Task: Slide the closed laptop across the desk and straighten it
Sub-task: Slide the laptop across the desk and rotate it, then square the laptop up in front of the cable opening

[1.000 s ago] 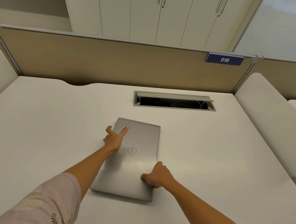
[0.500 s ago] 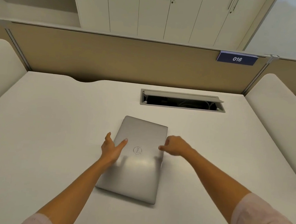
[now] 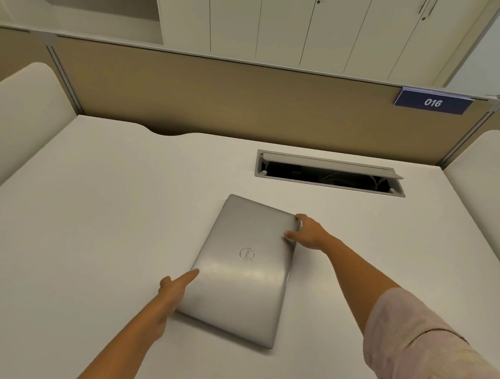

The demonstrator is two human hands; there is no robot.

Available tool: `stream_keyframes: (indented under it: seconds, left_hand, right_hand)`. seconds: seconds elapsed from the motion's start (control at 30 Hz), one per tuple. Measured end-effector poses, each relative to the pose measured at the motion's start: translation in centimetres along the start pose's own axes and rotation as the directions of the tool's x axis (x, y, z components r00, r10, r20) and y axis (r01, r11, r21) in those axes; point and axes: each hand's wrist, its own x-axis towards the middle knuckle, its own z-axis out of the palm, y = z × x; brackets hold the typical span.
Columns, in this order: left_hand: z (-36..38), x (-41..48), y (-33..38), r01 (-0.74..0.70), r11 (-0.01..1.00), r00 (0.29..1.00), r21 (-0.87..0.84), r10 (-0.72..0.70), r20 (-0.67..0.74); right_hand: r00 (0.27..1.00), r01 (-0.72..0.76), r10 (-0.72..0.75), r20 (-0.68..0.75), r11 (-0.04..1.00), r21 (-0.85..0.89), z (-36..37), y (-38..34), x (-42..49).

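Note:
A closed silver laptop (image 3: 242, 268) with a round logo lies flat on the white desk (image 3: 88, 204), its long side running away from me and turned a little clockwise. My right hand (image 3: 307, 233) grips its far right corner, fingers on the lid and thumb at the edge. My left hand (image 3: 176, 289) rests against the near left edge, its forefinger stretched out on the lid's rim and the other fingers tucked under the palm, out of sight.
An open cable hatch (image 3: 329, 174) is set into the desk just beyond the laptop. A tan partition (image 3: 236, 99) with a blue 016 sign (image 3: 432, 101) closes the far edge. Padded white side panels (image 3: 17, 124) stand left and right.
My right hand has gone from the laptop's near right edge up to its far right corner. My left hand has slid from the lid's middle back to the near left edge. The laptop has turned slightly.

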Motion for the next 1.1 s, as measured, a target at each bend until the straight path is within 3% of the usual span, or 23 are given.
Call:
stream_keyframes:
  seconds: [0.1,0.33,0.43,0.6,0.8,0.97,1.1]
  left_hand:
    - [0.6,-0.9,-0.4,-0.001,0.993,0.996,-0.121,0.012,0.086]
    - [2.5,-3.1,-0.3,0.061,0.913,0.995,-0.404,-0.027,0.091]
    - [3.2,-3.7,-0.8,0.097,0.888,0.994,-0.449,-0.067,0.083]
    - [3.5,-3.6,-1.4,0.149,0.882,0.989,-0.447,-0.123,0.087]
    - [3.9,-3.2,-1.5,0.105,0.893,0.994,-0.437,-0.095,0.044]
    - [4.7,-2.4,-2.1,0.062,0.917,0.986,-0.394,-0.118,-0.119]
    - [5.4,-1.9,-1.3,0.087,0.964,0.932,-0.251,-0.168,-0.32]
  right_hand:
    - [1.0,0.017,-0.017,-0.024,1.0,0.012,0.7,0.0,0.2]
    - [0.998,0.053,-0.053,-0.043,0.998,0.022,1.2,0.2,0.5]
    - [0.997,0.076,-0.076,-0.027,0.997,-0.022,1.2,0.1,0.9]
    - [0.997,0.082,-0.082,0.003,0.994,-0.077,1.4,0.1,1.1]
    - [0.995,0.049,-0.073,-0.065,0.95,-0.309,2.2,0.4,1.4]
    - [0.994,-0.014,-0.03,-0.107,0.922,-0.386,2.1,0.8,1.3]
    - [0.99,-0.077,0.031,-0.137,0.936,-0.343,2.2,1.5,0.7]
